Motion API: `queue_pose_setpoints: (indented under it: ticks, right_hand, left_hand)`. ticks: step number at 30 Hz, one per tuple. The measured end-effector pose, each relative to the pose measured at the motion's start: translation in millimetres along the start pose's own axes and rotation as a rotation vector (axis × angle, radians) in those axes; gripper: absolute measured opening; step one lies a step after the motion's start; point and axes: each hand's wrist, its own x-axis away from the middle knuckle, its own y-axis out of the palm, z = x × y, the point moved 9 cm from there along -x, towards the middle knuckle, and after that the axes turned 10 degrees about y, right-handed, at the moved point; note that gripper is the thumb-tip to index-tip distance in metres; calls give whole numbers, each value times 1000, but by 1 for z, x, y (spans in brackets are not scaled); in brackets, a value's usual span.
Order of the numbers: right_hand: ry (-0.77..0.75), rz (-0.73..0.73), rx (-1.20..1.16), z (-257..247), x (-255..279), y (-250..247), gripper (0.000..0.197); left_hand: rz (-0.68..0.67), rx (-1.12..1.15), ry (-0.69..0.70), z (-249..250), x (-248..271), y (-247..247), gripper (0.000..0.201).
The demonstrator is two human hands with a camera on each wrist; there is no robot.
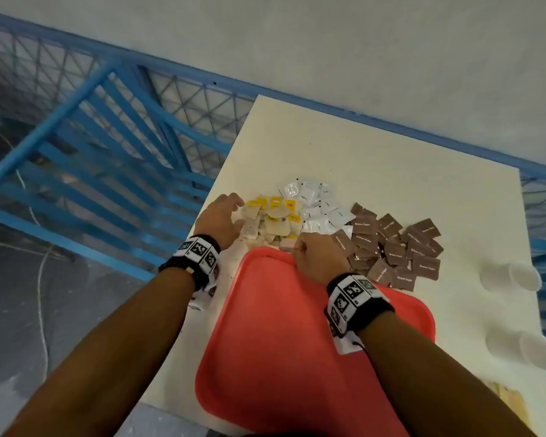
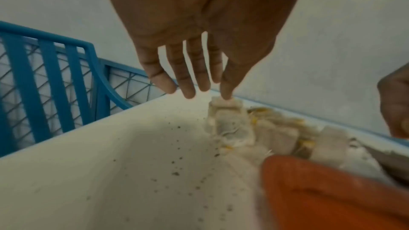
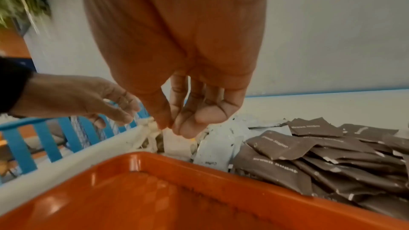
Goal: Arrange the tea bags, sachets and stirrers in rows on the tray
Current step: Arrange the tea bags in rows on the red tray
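Note:
A red tray lies bare at the near side of the white table. Beyond its far rim are a heap of tea bags with yellow tags, white sachets and brown sachets. My left hand is at the heap's left side. Its fingers are straight, and its thumb tip touches the top of one tea bag. My right hand hovers over the tray's far rim. Thumb and curled fingers meet just above the tea bags, and I see nothing between them.
Two white paper cups lie on their sides along the table's right edge. A blurred pale wooden patch shows at the near right corner. A blue metal railing runs past the left and far edges. Dark crumbs dot the table.

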Motion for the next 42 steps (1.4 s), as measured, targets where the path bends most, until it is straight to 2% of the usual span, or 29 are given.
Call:
queue_pose_setpoints:
  ticks: [2, 4, 7, 11, 16, 20, 22, 24, 27, 28, 30, 32, 34, 37, 40, 42]
  right_hand:
    - [11, 20, 22, -1, -11, -1, 14]
    - [9, 18, 33, -2, -14, -2, 9]
    - [-41, 20, 52, -8, -22, -2, 11]
    - [-118, 44, 109, -25, -30, 4, 29]
    - [-210, 119, 269, -44, -33, 12, 50]
    - [-158, 121, 158, -47, -38, 5, 62]
    - [-158, 85, 23, -47, -38, 0, 67]
    - [-209, -22, -128, -51, -35, 0, 59]
    - [-299, -40, -275, -61, -24, -9, 5]
    - [-289, -48, -301, -60, -21, -8, 18]
    - [-242, -167, -322, -56, -15, 2, 27]
    - [-196, -225, -262, -49, -17, 8, 22]
    - [-148, -87, -115, -41, -32, -4, 13]
    - [-178, 40, 165, -47, -48, -10, 36]
    - [-255, 26, 353, -60, -56, 11, 61]
    - [-246, -1, 418, -61, -62, 24, 64]
  left_hand:
    - [-159, -166, 56, 4, -7, 16, 45]
    - [-258, -266, 93, 8, -2, 30, 62]
    - [-242, -186, 63, 1, 2, 41, 71]
    - [-186, -129, 89, 6, 1, 46, 56]
    - [-114, -4, 117, 6, -1, 39, 27]
    - [-20, 189, 123, 12, -1, 15, 4]
    - [-55, 289, 103, 18, -1, 5, 9]
    - [-139, 369, 110, 27, -1, 1, 12]
    - [-204, 555, 65, 38, 4, -1, 13]
    - [-215, 658, 23, 38, 9, 2, 16]
    - [-226, 868, -62, 34, 24, 13, 33]
    - [-174, 1004, -164, 23, 41, 22, 57]
    - [-98, 1097, -255, 10, 56, 29, 61]
    - [-54, 1140, -332, 1, 72, 33, 34]
    - [-73, 1094, -287, 3, 76, 35, 41]
    - [-127, 1127, -243, 11, 77, 40, 44]
